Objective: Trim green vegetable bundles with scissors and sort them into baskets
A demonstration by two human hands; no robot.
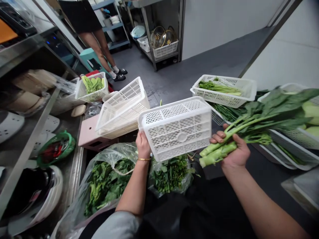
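Note:
My left hand (143, 145) grips the left end of a white perforated plastic basket (178, 127), tilted so its underside faces me. In my right hand (233, 151) are thick green stalks with large dark leaves (269, 109) that stretch to the right, beside the basket's right end. Below the basket, a clear bag of leafy greens (170, 174) stands between my arms. Another open plastic bag of greens (109, 181) lies left of my left forearm.
Stacked white baskets (122, 113) rest left on a pink box (91, 132). A basket of herbs (221, 89) and more baskets (294, 152) stand right. Metal shelving (37, 132) borders the left. A person (97, 43) stands at the back.

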